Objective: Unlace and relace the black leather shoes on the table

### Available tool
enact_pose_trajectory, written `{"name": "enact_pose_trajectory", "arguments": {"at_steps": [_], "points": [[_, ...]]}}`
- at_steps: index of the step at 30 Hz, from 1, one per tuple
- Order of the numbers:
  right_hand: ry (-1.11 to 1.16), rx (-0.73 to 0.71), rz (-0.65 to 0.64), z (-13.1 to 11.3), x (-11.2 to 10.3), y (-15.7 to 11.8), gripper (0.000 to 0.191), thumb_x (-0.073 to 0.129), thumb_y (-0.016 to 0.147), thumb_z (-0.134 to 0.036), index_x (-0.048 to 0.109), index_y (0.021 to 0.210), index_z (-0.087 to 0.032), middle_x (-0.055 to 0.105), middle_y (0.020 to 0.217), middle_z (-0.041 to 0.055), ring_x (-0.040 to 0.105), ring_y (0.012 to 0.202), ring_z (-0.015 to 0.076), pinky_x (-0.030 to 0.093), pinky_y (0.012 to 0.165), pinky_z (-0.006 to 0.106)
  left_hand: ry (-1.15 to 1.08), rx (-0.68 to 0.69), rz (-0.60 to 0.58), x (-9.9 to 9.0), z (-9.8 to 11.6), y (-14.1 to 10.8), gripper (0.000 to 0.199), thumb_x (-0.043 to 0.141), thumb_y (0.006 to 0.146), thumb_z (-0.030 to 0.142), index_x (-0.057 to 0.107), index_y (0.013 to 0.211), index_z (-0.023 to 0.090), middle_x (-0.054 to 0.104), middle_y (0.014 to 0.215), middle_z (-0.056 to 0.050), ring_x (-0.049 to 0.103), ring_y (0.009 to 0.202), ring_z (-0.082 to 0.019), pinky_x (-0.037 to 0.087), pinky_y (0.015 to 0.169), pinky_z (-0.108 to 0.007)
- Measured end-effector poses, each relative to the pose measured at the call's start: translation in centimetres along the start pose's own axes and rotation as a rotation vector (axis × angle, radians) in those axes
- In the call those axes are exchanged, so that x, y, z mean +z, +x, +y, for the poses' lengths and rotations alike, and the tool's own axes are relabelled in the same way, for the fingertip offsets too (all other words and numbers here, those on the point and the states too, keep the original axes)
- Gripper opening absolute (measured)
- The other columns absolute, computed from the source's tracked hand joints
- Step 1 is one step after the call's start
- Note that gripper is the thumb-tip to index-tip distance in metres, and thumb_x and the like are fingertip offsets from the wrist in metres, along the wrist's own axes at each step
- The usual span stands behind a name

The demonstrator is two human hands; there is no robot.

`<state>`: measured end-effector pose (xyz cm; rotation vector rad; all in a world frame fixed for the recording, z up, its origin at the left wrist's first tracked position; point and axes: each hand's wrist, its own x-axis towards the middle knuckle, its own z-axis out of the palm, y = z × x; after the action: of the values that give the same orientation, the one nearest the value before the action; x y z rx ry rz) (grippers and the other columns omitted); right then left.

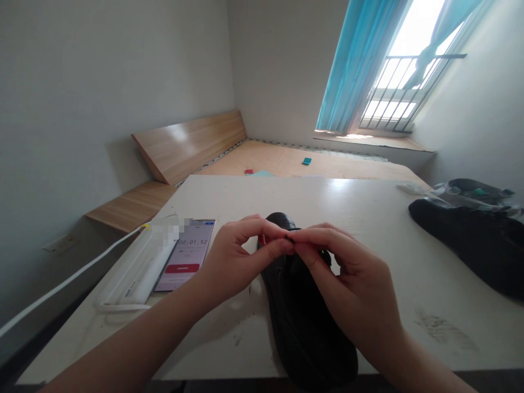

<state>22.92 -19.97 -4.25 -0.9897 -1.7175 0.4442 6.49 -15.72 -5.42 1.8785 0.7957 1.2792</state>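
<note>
A black shoe lies on the white table, its toe pointing away from me and its heel at the near edge. Above its lacing area, my left hand and my right hand meet fingertip to fingertip. Both are closed in a pinch on a thin dark piece that looks like the shoe's black lace. Most of the lace and part of the shoe's upper are hidden behind the fingers. A bit of red shows beside the left fingers.
A phone with a running timer lies left, beside a white power strip with a cable. Another black shoe lies at the right, near clear plastic wrapping. Beyond the table is a bed.
</note>
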Motion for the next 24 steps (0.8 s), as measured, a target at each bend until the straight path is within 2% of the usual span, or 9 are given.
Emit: {"name": "enact_pose_trajectory", "arguments": {"at_steps": [3, 5, 7, 9, 12, 14, 16, 19, 24], "points": [[-0.01, 0.039, -0.017, 0.2, -0.3, 0.2, 0.009, 0.058, 0.087, -0.015, 0.06, 0.088, -0.023, 0.064, 0.079, -0.004, 0.059, 0.071, 0.009, 0.047, 0.063, 0.02, -0.001, 0.023, -0.02, -0.1, 0.0, 0.1, 0.008, 0.071, 0.08, 0.027, 0.072, 0.08, 0.019, 0.062, 0.069, 0.001, 0.055, 0.065, -0.011, 0.043, 0.063, -0.025], [0.004, 0.085, -0.074, 0.7, -0.9, 0.6, 0.008, 0.059, 0.087, -0.021, 0.057, 0.093, -0.024, 0.062, 0.081, -0.0031, 0.058, 0.072, 0.0109, 0.047, 0.063, 0.023, 0.01, 0.04, -0.033, -0.2, 0.1, 0.1, 0.008, 0.071, 0.08, 0.026, 0.071, 0.08, 0.018, 0.062, 0.069, 0.0, 0.055, 0.065, -0.011, 0.043, 0.063, -0.026], [-0.069, 0.1, -0.167, 1.5, -2.0, 1.2, 0.016, 0.054, 0.091, -0.028, 0.056, 0.106, -0.026, 0.062, 0.093, 0.0001, 0.058, 0.084, 0.0146, 0.048, 0.074, 0.029, -0.012, 0.058, -0.038, -0.3, 0.3, 0.2, 0.008, 0.068, 0.082, 0.025, 0.069, 0.08, 0.018, 0.062, 0.071, -0.001, 0.055, 0.067, -0.012, 0.043, 0.064, -0.026], [-0.256, 0.085, -0.238, 2.5, -3.1, 1.8, 0.025, 0.045, 0.095, -0.034, 0.058, 0.115, -0.027, 0.061, 0.108, 0.0033, 0.054, 0.102, 0.0198, 0.043, 0.089, 0.037, -0.08, 0.074, -0.046, -0.5, 0.5, 0.3, 0.008, 0.066, 0.084, 0.025, 0.068, 0.08, 0.018, 0.062, 0.075, -0.002, 0.055, 0.07, -0.012, 0.043, 0.065, -0.027], [-0.449, 0.176, -0.351, 4.0, -4.2, 2.6, 0.031, 0.041, 0.094, -0.041, 0.064, 0.107, -0.025, 0.061, 0.112, 0.005, 0.049, 0.112, 0.0256, 0.036, 0.096, 0.044, -0.213, 0.079, -0.075, -0.6, 0.5, 0.5, 0.009, 0.065, 0.086, 0.025, 0.068, 0.08, 0.019, 0.062, 0.081, -0.003, 0.055, 0.075, -0.013, 0.043, 0.067, -0.027], [-0.426, 0.33, -0.446, 4.5, -4.3, 2.9, 0.033, 0.039, 0.093, -0.044, 0.064, 0.094, -0.023, 0.065, 0.098, 0.0044, 0.055, 0.098, 0.0238, 0.041, 0.086, 0.04, -0.294, 0.069, -0.097, -0.7, 0.3, 0.5, 0.009, 0.065, 0.086, 0.026, 0.069, 0.081, 0.02, 0.061, 0.081, -0.003, 0.054, 0.076, -0.013, 0.042, 0.067, -0.026], [-0.391, 0.441, -0.475, 4.7, -4.1, 3.0, 0.032, 0.039, 0.092, -0.044, 0.061, 0.082, -0.022, 0.062, 0.08, 0.0017, 0.056, 0.078, 0.0192, 0.042, 0.071, 0.034, -0.357, 0.058, -0.12, -0.8, 0.1, 0.5, 0.009, 0.066, 0.085, 0.028, 0.071, 0.081, 0.021, 0.06, 0.08, -0.002, 0.053, 0.075, -0.012, 0.041, 0.068, -0.026], [-0.33, 0.467, -0.427, 4.9, -3.8, 3.2, 0.027, 0.046, 0.086, -0.043, 0.054, 0.074, -0.021, 0.055, 0.069, -0.0008, 0.048, 0.065, 0.0148, 0.036, 0.058, 0.029, -0.406, 0.045, -0.144, -0.8, -0.1, 0.4, 0.01, 0.066, 0.085, 0.03, 0.071, 0.083, 0.021, 0.059, 0.08, -0.003, 0.052, 0.075, -0.013, 0.04, 0.068, -0.026], [-0.119, 0.495, -0.433, 5.2, -3.7, 3.5, 0.027, 0.05, 0.082, -0.044, 0.049, 0.072, -0.019, 0.046, 0.065, -0.003, 0.041, 0.06, 0.0114, 0.034, 0.054, 0.025, -0.405, 0.027, -0.151, -0.8, 0.0, 0.3, 0.011, 0.067, 0.084, 0.031, 0.071, 0.082, 0.021, 0.059, 0.078, -0.003, 0.051, 0.073, -0.013, 0.04, 0.067, -0.026]]}}
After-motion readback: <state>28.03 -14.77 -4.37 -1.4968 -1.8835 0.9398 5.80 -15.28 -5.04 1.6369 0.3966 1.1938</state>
